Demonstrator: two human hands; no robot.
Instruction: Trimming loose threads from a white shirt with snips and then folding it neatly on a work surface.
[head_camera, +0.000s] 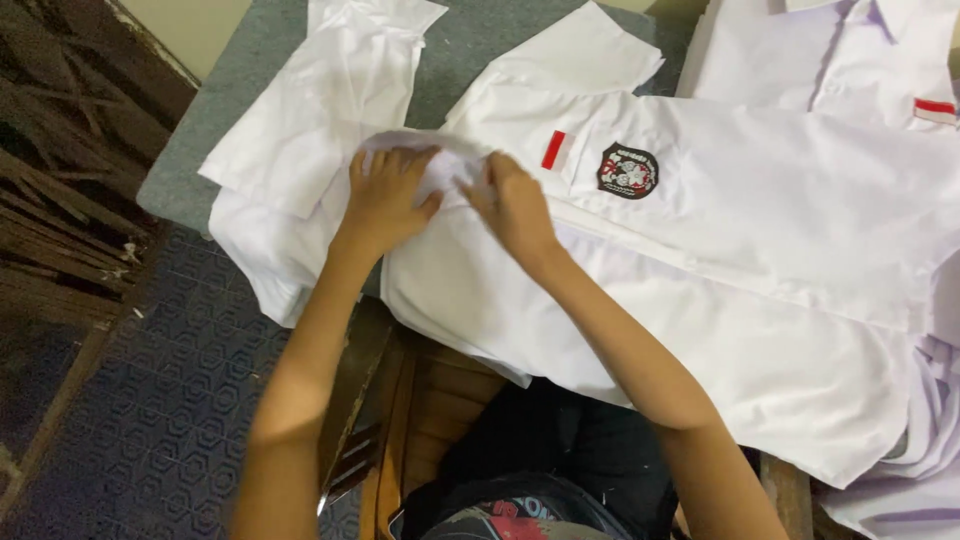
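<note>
Both hands, left hand (385, 195) and right hand (515, 205), pinch the collar (440, 160) of a white shirt (720, 260), probably short-sleeved, with a round badge (628, 171) and red stripe (553, 150), on the grey worktop (200, 130).

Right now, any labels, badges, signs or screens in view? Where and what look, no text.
Round badge: on the chest of the white shirt under both hands, right of the right hand; dark, with red and white emblem.
Flag patch: left of the badge; small upright rectangle, red and white.
Second flag patch: on another white shirt, top right; red-and-white bar.
No screens, signs or packages.
</note>
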